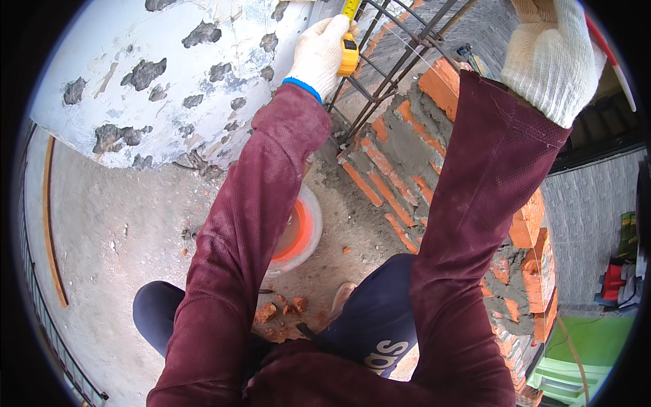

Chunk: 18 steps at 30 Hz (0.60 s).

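My left hand (pixel 320 51), in a white knit glove with a blue cuff, grips a yellow tape measure (pixel 348 55) at the top middle. Its yellow blade (pixel 350 8) runs up out of the frame beside an upright cage of steel reinforcing bars (pixel 388 87). At the upper right, my right hand (pixel 553 64) wears a similar glove, its fingers curled and partly cut off by the top edge. What they hold, if anything, is hidden. A red and white strip (pixel 614 64) shows just behind that hand. Between my arms stands a brick wall (pixel 390 176) smeared with grey mortar.
A white wall (pixel 183 81) with chipped patches rises at the upper left. Below my left forearm sits an orange bucket (pixel 298 234) with a pale rim. Broken brick pieces (pixel 268 312) lie by my feet. A thin string (pixel 536 254) follows the wall, and a green chair-like object (pixel 566 373) stands lower right.
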Tool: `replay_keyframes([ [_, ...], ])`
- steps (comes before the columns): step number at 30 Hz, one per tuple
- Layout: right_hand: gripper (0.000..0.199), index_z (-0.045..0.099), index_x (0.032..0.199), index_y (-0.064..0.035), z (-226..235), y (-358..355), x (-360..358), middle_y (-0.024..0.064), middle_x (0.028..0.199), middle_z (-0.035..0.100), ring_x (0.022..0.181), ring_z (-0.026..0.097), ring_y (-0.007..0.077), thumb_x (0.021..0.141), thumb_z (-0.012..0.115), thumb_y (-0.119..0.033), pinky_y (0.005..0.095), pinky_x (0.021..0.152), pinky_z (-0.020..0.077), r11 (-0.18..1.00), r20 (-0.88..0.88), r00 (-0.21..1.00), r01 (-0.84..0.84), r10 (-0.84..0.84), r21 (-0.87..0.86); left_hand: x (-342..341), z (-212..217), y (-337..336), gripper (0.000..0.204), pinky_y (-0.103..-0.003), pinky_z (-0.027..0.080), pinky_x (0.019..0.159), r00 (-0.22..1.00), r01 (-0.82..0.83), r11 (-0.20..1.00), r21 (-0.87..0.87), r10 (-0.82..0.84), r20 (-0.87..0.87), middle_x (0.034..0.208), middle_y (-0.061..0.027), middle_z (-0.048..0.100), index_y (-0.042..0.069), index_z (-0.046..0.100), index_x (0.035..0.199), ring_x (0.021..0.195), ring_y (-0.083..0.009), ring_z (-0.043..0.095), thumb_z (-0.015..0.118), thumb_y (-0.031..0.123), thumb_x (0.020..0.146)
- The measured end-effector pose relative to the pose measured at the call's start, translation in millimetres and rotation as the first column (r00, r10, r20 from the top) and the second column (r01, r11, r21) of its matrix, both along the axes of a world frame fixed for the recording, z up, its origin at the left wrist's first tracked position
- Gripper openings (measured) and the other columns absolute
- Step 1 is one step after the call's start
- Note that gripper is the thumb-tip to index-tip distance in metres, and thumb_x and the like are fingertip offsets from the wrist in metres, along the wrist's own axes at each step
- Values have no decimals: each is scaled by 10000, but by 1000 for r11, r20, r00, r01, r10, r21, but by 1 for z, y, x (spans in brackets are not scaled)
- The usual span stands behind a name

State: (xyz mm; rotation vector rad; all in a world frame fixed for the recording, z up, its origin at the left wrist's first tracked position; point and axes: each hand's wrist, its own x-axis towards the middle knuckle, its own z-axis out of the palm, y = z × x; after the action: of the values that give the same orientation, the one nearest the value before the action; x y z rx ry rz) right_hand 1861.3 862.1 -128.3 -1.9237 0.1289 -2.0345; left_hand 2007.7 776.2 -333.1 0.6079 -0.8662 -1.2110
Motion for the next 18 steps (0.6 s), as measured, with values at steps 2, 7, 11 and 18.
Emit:
replay_keyframes([
  [2, 200, 666, 1079, -38, -5, 13, 12, 36, 832, 679, 737, 700, 144, 979, 725, -201, 270, 632, 618, 996, -9, 997, -76, 76, -43, 2, -2, -3, 355, -265, 552, 666, 1000, 20, 1000, -7, -19, 20, 983, -38, 722, 17, 647, 1219, 775, -104, 656, 633, 313, 1023],
  [7, 226, 698, 1009, -28, -13, 10, 34, 51, 781, 687, 655, 684, 148, 971, 710, -251, 271, 606, 593, 973, 182, 968, 142, -175, 184, 0, 0, -4, 306, -268, 559, 663, 1000, 26, 1000, -1, -26, -10, 995, -61, 714, 21, 644, 1153, 767, -131, 661, 621, 301, 1032],
  [11, 254, 708, 990, -13, -19, -14, 33, 60, 774, 700, 632, 664, 128, 975, 682, -265, 260, 603, 565, 932, 148, 969, 137, -196, 335, 12, 0, -5, 270, -281, 569, 684, 998, 55, 998, 3, -55, -29, 1014, -80, 711, 24, 644, 1145, 780, -148, 669, 623, 270, 1038],
  [18, 218, 657, 1095, 13, -40, -41, 35, 60, 828, 694, 697, 662, 112, 977, 692, -167, 252, 630, 562, 932, 270, 952, 41, -147, 361, -3, 4, -3, 313, -276, 529, 706, 1000, -6, 999, 33, 7, -24, 992, -65, 718, -2, 693, 1127, 789, -117, 635, 646, 285, 1011],
])
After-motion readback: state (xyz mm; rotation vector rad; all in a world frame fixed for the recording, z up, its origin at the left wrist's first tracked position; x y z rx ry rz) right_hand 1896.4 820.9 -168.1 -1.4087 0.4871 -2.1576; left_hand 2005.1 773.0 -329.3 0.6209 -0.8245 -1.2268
